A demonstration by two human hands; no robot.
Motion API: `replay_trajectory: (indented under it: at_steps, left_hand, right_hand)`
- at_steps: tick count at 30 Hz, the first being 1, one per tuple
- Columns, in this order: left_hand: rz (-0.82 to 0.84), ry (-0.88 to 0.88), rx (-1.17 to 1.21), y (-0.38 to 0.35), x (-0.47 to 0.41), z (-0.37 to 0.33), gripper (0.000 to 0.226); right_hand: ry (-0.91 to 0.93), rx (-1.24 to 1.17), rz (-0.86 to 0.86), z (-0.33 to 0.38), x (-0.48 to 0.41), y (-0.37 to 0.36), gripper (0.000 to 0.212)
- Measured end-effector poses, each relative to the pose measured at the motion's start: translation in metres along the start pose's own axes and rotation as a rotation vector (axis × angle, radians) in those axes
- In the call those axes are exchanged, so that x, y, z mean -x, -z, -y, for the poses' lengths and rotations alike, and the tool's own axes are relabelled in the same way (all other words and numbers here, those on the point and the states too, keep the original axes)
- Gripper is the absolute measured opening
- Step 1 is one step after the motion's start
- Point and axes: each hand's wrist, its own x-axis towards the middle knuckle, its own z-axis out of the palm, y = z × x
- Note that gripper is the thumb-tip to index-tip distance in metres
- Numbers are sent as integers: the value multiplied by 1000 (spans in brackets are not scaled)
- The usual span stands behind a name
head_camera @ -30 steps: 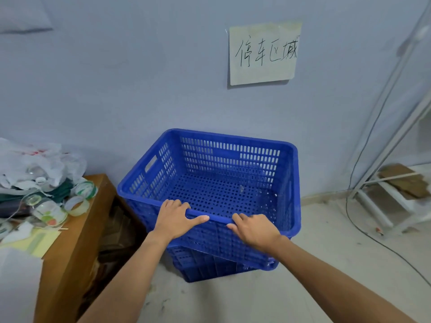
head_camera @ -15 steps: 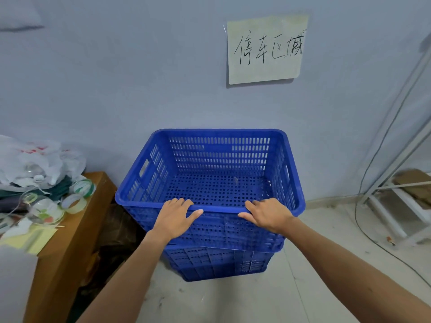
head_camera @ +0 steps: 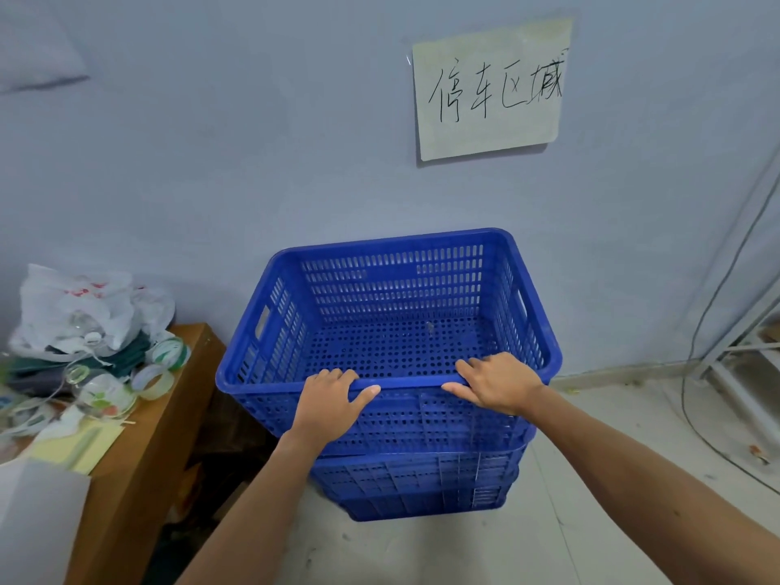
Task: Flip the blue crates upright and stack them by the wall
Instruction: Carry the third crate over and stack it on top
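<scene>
Top crate: I see one blue crate [head_camera: 392, 289] upright, open side up, seated on the stack. I cannot tell whether its far side touches the wall [head_camera: 211, 162].
Lower crates: more blue crates [head_camera: 422, 483] sit nested beneath it on the floor [head_camera: 591, 479]. I cannot tell how many.
Left hand: my view shows the left hand [head_camera: 329, 399] gripping the top crate's near rim, left of centre. The fingers are hooked over the rim and the thumb lies on the outer face.
Right hand: the right hand [head_camera: 498, 384] grips the same rim, right of centre, in the same way.
Sign: a paper sign [head_camera: 489, 86] with handwritten characters hangs on the wall above the stack.
Worktop: a wooden worktop [head_camera: 139, 458] stands left of the stack. It carries tape rolls [head_camera: 156, 380] and a white plastic bag [head_camera: 76, 306].
Far right: I see a cable [head_camera: 692, 373] running down the wall to the floor.
</scene>
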Motion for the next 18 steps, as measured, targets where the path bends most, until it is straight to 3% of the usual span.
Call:
replay_trajectory:
  at_steps: [5, 10, 14, 18]
  left_hand:
    - [-14, -7, 16, -6, -8, 4, 75]
    - [34, -70, 60, -9, -10, 13, 91]
    - [144, -68, 84, -1, -12, 31, 57]
    - [245, 43, -60, 16, -5, 82, 28]
  right_hand:
    - [-12, -3, 11, -7, -6, -5, 65]
    - [-41, -11, 23, -9, -4, -11, 70]
    - [-45, 7, 56, -10, -3, -9, 70]
    - [-77, 15, 70, -6, -3, -1, 67]
